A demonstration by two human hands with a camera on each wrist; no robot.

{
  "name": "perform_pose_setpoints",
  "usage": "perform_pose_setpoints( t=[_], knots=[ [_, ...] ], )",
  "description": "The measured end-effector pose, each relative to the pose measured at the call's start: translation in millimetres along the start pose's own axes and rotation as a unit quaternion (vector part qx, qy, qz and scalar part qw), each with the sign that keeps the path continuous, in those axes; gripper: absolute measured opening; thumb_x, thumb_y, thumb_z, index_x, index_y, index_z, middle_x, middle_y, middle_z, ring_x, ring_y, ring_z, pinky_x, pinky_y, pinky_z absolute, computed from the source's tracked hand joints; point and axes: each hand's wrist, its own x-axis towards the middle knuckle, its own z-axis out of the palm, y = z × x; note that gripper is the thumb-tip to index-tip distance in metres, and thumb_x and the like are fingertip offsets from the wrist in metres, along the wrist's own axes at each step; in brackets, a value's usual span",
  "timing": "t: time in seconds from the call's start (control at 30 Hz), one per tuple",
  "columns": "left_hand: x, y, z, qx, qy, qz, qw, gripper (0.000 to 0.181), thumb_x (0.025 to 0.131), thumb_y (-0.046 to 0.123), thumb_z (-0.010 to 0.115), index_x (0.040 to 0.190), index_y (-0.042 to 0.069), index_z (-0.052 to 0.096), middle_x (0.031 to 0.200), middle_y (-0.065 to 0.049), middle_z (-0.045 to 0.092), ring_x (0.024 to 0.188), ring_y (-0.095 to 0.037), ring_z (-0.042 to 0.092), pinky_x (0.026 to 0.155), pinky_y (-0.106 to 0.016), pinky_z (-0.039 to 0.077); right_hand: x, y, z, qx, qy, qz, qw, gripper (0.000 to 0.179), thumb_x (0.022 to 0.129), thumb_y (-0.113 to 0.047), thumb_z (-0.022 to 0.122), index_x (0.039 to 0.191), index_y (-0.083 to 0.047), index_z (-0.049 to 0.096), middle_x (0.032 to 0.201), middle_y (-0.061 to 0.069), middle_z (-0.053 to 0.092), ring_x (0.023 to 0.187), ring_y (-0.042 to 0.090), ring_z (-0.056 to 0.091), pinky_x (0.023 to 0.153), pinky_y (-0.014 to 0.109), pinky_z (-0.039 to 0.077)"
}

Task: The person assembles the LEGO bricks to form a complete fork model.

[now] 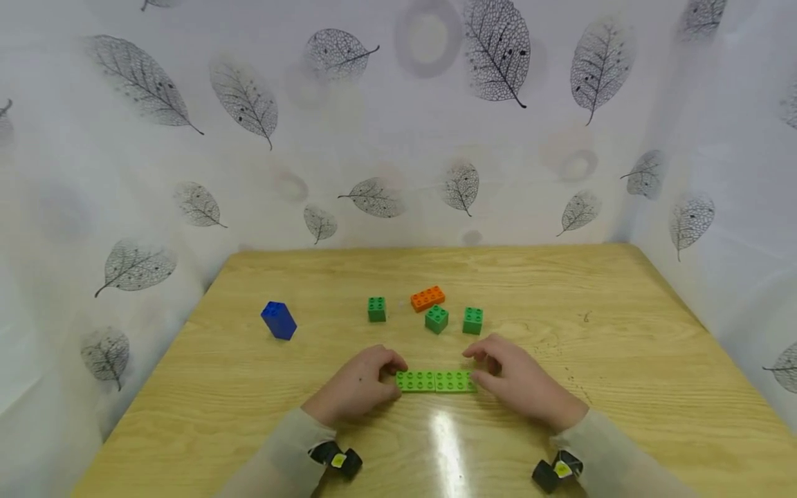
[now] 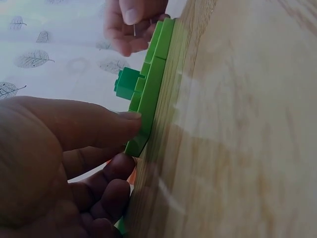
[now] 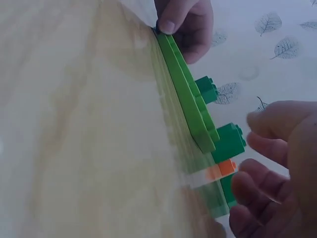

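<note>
Lime-green oblong plastic bricks [image 1: 416,381]: end-to-end, seemingly aligned;
Left grip [image 1: 358,384]: pinching one;
Right grip [image 1: 518,377]: fingers apart;
Likely unused: green cubes [image 1: 436,319], orange oblong brick [image 1: 427,299], blue block [image 1: 279,321]

Leaf-print sheeting [image 1: 386,138] around a wood-grain table [image 1: 623,311] shows a screened-off workspace.

Left hand [image 2: 54,141] on lime-green bricks [image 2: 151,89]

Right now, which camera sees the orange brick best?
The head view: the orange brick shows whole, studs up. The left wrist view has only a sliver behind the left hand; the right wrist view, just part between two green bricks.
</note>
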Motion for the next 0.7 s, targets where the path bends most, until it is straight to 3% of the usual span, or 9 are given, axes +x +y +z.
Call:
perform_pose_setpoints(
  t=[0.33, 0.47, 0.7],
  knots=[
    [1.9, -1.2, 0.8, -0.001, 0.001, 0.014, 0.9999, 0.032, 0.087, 0.019, 0.075, 0.118, 0.021, 0.069, 0.110, 0.011, 0.060, 0.097, -0.011, 0.056, 0.087, -0.037, 0.048, 21.4, 10, -21, 0.048, 0.068, 0.042, 0.9956, 0.046, 0.101, -0.021, 0.065, 0.143, -0.015, 0.050, 0.134, 0.011, 0.047, 0.094, 0.021, 0.055, 0.076, 0.036, 0.052],
    [1.4, 0.3, 1.5, 0.002, 0.002, 0.020, 0.9998, 0.031, 0.087, 0.018, 0.075, 0.117, 0.020, 0.069, 0.110, 0.010, 0.060, 0.097, -0.011, 0.056, 0.087, -0.037, 0.048, 30.4, 16, -22, 0.067, 0.058, 0.054, 0.9946, 0.058, 0.100, -0.024, 0.065, 0.152, -0.016, 0.041, 0.139, 0.012, 0.041, 0.099, 0.023, 0.057, 0.079, 0.039, 0.052],
    [-0.3, 0.7, -0.5, 0.005, 0.003, 0.013, 0.9999, 0.031, 0.087, 0.021, 0.077, 0.117, 0.021, 0.069, 0.109, 0.011, 0.060, 0.096, -0.011, 0.056, 0.086, -0.036, 0.048, 40.5, 23, -18, 0.046, 0.027, 0.048, 0.9974, 0.074, 0.099, -0.030, 0.067, 0.160, -0.017, 0.029, 0.152, 0.014, 0.037, 0.105, 0.023, 0.060, 0.086, 0.042, 0.052]
  ],
)
